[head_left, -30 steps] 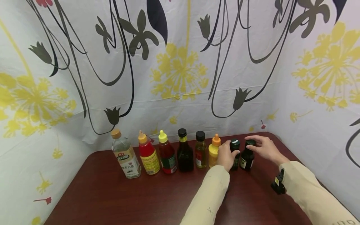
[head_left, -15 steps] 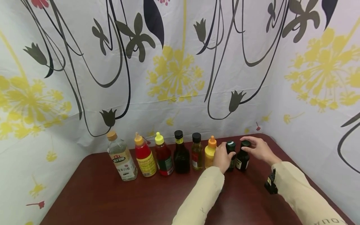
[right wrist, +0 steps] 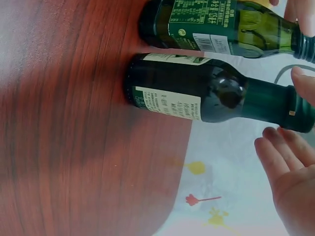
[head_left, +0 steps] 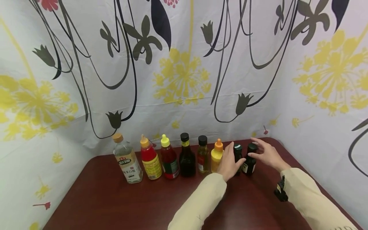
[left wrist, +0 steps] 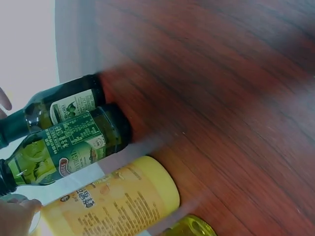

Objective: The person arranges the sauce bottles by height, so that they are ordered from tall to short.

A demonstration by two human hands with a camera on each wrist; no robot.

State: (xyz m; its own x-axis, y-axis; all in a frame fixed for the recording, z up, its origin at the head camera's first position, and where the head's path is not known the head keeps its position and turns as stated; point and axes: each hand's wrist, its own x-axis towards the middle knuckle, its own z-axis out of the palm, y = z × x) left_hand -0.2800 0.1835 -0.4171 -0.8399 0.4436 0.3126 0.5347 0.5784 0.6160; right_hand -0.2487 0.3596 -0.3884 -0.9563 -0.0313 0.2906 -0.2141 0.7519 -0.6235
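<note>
My left hand (head_left: 229,163) is by a small green olive-oil bottle (left wrist: 69,147) with a dark cap, its fingers extended and its thumb spread away from them. To its right stands a dark glass bottle (head_left: 249,159) with a green neck and cream labels. My right hand (head_left: 268,155) is around the far right side of that bottle's cap. In the right wrist view its fingers (right wrist: 280,155) are loosely spread below the neck, with the thumb above it. A yellow squeeze bottle (left wrist: 113,201) with an orange tip is partly hidden behind my left hand. Both small bottles are upright.
Leftward along the row stand an oil bottle (head_left: 203,156), a dark sauce bottle (head_left: 187,161), two red squeeze bottles, one with a yellow label (head_left: 151,164), and a clear vinegar bottle (head_left: 128,163). The dark red table (head_left: 123,204) meets a patterned cloth (head_left: 178,118) behind.
Both hands have loosened from the caps of the two small bottles, and their fingers have spread. The left hand has shifted slightly left of its bottle. The bottles stay in place.
</note>
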